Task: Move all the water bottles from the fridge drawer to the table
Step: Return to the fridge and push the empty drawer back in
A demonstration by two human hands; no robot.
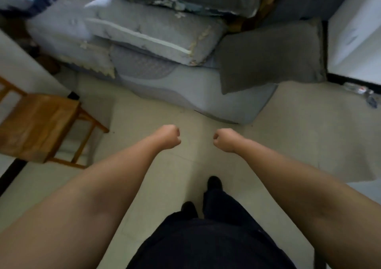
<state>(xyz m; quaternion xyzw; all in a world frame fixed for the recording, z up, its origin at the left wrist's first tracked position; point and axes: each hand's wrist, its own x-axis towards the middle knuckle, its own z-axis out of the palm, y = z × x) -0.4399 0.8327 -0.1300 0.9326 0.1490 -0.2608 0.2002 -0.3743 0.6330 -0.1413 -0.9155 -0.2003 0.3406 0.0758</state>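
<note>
Both hands are held out in front of the body over the pale floor (156, 186), each curled into a fist with nothing inside. Left hand (168, 136) sits just left of centre, knuckles turned inward; right hand (223, 139) mirrors it a little apart, so the two fists face each other without touching. Bare forearms run back from them toward the lower corners of the view.

No water bottle, fridge drawer or table shows anywhere in this view, so how the bottles look and where they lie cannot be told.

Below the hands are dark trousers (206, 237) and two dark shoes (214, 183), one foot ahead of the other on the floor. Ahead lies a pile of grey bedding (156, 35): a quilted pad on the floor, folded light grey cushions with a white stripe on top of it, and a darker grey cushion (270, 56) leaning at the right. A wooden chair (39, 124) stands at the left, near the bedding. Some small blurred litter (362, 93) lies on the floor at the far right, beside a white wall (358, 27) with a dark skirting.
</note>
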